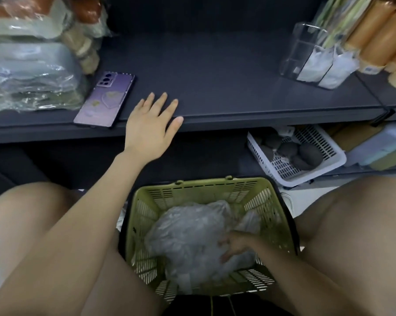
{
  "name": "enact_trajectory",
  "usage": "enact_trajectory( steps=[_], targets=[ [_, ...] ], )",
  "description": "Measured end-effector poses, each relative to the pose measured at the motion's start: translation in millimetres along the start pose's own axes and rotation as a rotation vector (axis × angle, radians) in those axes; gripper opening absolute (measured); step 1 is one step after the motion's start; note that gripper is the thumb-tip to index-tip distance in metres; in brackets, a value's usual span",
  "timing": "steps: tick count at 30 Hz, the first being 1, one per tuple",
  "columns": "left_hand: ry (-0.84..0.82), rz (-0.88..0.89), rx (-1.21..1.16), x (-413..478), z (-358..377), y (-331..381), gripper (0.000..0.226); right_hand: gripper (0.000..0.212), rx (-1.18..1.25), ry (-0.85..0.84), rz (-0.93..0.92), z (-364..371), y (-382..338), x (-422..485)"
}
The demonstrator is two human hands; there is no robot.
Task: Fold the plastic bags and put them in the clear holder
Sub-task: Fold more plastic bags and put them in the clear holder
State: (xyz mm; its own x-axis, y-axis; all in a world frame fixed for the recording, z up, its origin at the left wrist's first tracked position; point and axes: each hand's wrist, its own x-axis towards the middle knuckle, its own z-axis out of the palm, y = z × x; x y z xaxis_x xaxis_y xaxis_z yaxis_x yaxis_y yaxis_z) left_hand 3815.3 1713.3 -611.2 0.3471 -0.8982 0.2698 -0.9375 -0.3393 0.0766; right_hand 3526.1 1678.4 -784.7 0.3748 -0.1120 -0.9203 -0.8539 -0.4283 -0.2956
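Observation:
A heap of crumpled clear plastic bags [188, 233] fills a green slotted basket [201, 188] between my knees. My right hand [234, 244] is down in the basket, its fingers curled into the bags; the picture is blurred there. My left hand [150, 127] lies flat with straight fingers on the front edge of the dark shelf [215, 71]. The clear holder [306, 51] stands at the shelf's back right, with folded white bags [324, 65] in its right-hand slots and its left part empty.
A purple phone [105, 99] lies on the shelf left of my left hand. Wrapped packs [30, 65] pile at far left, orange rolls [379, 37] at far right. Below the shelf, a white basket [329, 156] holds dark round items.

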Motion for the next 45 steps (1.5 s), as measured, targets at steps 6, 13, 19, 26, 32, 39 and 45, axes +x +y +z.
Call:
enact_trajectory(
  steps=[6,13,19,26,32,39,45],
  targets=[
    [-0.002,-0.002,-0.019,0,1,-1,0.067,0.014,-0.040,0.274,-0.075,-2,-4,0],
    [0.049,-0.136,-0.510,-9,-17,9,0.062,0.008,0.262,0.508,-0.340,-83,-51,-82],
    [0.231,-0.045,-0.773,-48,-47,66,0.040,0.029,0.741,0.728,-0.505,-148,-82,-168],
    [0.096,-0.155,-0.814,-36,-61,93,0.082,0.017,1.075,0.674,-0.633,-190,-132,-222],
    [0.422,-0.215,-0.951,-8,-77,89,0.023,0.022,1.067,0.690,-0.708,-201,-152,-240],
    [0.612,-0.374,-1.036,24,-100,66,0.024,0.023,0.508,1.096,-0.913,-177,-136,-243],
    [0.657,-0.422,-1.014,39,-116,50,0.050,0.016,0.244,1.236,-0.876,-179,-141,-232]
  ],
)
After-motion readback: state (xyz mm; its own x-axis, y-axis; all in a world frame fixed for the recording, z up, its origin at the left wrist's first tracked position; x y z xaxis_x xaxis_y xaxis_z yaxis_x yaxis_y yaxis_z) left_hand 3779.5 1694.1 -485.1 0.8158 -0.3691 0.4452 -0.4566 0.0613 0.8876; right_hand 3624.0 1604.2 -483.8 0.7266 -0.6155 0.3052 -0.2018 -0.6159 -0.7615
